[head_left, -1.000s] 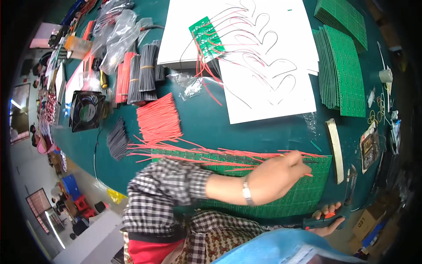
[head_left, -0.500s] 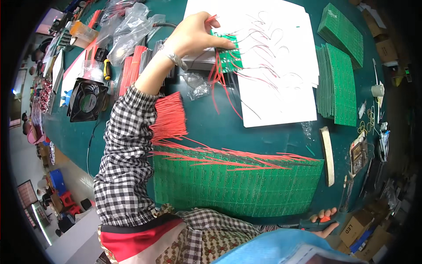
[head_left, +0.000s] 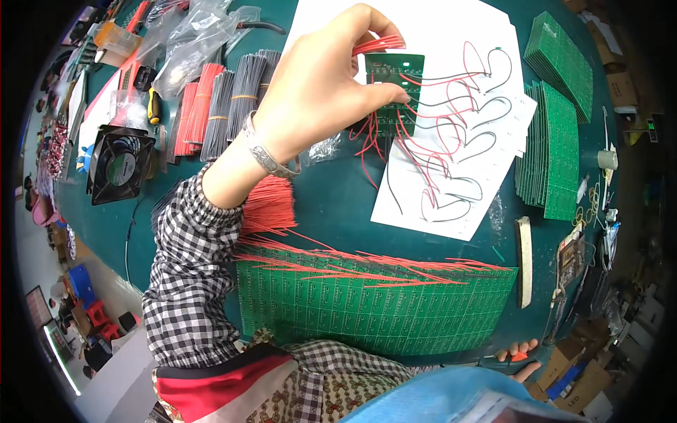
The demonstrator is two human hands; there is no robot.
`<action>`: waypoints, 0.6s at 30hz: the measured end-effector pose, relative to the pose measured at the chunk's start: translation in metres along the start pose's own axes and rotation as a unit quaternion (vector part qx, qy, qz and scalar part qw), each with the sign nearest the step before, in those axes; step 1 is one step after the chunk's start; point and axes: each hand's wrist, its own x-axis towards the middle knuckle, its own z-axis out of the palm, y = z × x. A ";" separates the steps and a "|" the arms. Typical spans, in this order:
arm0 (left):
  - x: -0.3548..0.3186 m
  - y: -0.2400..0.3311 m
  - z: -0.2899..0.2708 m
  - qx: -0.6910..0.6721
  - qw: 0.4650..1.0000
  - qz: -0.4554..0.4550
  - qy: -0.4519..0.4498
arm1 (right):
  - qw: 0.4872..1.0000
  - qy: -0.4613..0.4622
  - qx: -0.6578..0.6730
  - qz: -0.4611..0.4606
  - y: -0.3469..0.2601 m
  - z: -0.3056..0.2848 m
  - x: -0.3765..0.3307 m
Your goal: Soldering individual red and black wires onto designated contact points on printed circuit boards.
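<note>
My left hand [head_left: 324, 84] is closed on a small green circuit board [head_left: 395, 70], pinched at its left edge between thumb and fingers. The board is tilted up above white paper, with red and black wires [head_left: 451, 130] trailing from it to the right and below. Several red wire ends [head_left: 381, 44] also sit under the fingers of this hand. At the lower right, my right hand [head_left: 520, 350] is closed round a dark tool with an orange part [head_left: 520, 357]; its kind is mostly hidden. In front of me a wide green circuit panel [head_left: 381, 310] carries loose red wires [head_left: 367, 264].
White paper sheets [head_left: 444, 204] lie under the raised board. Stacked green panels [head_left: 560, 151] stand at the right, beside a pale strip [head_left: 523, 261]. At the left are bundled red wires [head_left: 197, 113], bundled grey wires [head_left: 243, 88], a black fan [head_left: 120, 163] and plastic bags [head_left: 204, 35].
My left hand has lifted the circuit board nearer and to the right, tilting it, and its wires have swung. The top paper sheet now lies at a different angle. My right hand stays low.
</note>
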 end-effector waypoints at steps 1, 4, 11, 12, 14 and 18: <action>0.004 0.007 -0.005 0.035 0.996 -0.062 -0.044 | 1.000 0.009 -0.003 -0.004 0.000 0.002 0.001; -0.001 0.001 -0.009 0.071 0.994 -0.066 -0.057 | 1.000 0.021 -0.006 -0.002 0.001 0.003 0.001; 0.001 -0.004 0.002 0.065 0.997 0.028 -0.027 | 0.999 0.031 -0.010 0.005 -0.001 -0.003 0.001; 0.000 -0.003 0.000 0.066 0.997 0.028 -0.027 | 0.999 0.031 -0.009 0.006 0.000 -0.004 0.000; 0.000 0.003 -0.004 0.092 0.993 -0.050 -0.053 | 1.000 0.024 0.004 0.004 0.002 -0.005 -0.001; -0.001 -0.013 -0.007 0.073 0.993 -0.079 -0.050 | 1.000 0.022 0.005 0.011 0.003 -0.004 -0.007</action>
